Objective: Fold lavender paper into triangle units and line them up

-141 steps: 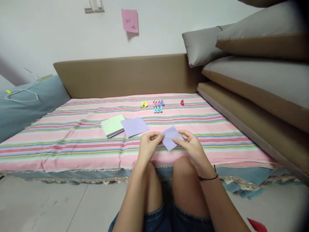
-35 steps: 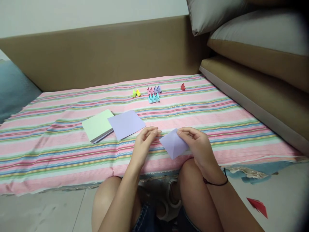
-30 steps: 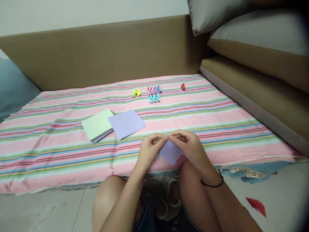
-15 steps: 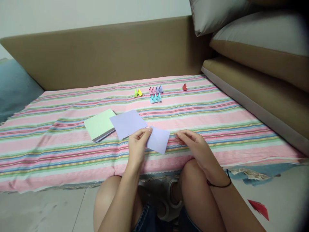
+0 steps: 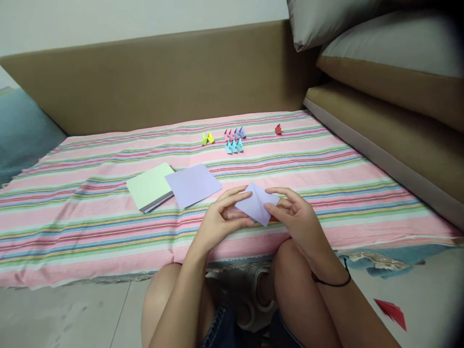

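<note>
A small purple paper square (image 5: 256, 205) with a crease down its middle is between my two hands, above the front part of the striped cloth. My left hand (image 5: 223, 217) grips its left side, index finger along the upper edge and thumb low near the bottom edge. On the right side, my right hand (image 5: 292, 210) pinches the paper, its thumb on the front face and other fingers partly hidden behind. A larger purple sheet (image 5: 193, 185) lies just left of my hands, overlapping a stack of paper with a pale green sheet (image 5: 150, 186) on top.
Folded paper pieces stand farther back: yellow ones (image 5: 208, 138), pink ones (image 5: 229, 135), purple ones (image 5: 239, 133), light blue ones (image 5: 234, 146) and a red one (image 5: 278, 129). A red folded paper (image 5: 391, 311) lies on the floor. Stacked cushions (image 5: 391, 116) border the striped cloth (image 5: 90, 241) at right.
The purple square has moved right and turned, with a crease now showing. My right hand, formerly apart from it, has taken its right side; my left hand has shifted its grip.
</note>
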Motion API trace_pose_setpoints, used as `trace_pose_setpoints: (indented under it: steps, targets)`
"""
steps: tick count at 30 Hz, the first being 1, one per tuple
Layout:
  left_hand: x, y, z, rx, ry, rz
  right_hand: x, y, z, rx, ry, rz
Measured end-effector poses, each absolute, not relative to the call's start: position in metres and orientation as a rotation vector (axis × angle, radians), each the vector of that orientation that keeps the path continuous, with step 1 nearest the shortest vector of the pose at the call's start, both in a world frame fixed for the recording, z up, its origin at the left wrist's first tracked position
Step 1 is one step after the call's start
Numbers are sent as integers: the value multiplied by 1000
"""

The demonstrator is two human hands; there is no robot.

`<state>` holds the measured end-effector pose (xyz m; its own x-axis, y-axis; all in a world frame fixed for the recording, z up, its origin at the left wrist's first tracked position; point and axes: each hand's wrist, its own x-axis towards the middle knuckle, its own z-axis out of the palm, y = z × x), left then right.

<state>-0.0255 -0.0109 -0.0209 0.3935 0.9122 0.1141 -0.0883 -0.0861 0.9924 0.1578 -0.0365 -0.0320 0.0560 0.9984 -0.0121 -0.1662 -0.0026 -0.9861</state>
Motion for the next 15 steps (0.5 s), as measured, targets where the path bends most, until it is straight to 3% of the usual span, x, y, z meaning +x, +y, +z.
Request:
trace_pose_setpoints:
  steps: [15]
  targets:
    - [-32,-9,-20,1475,887,1084,170,-43,-28,-959,-1222,1481]
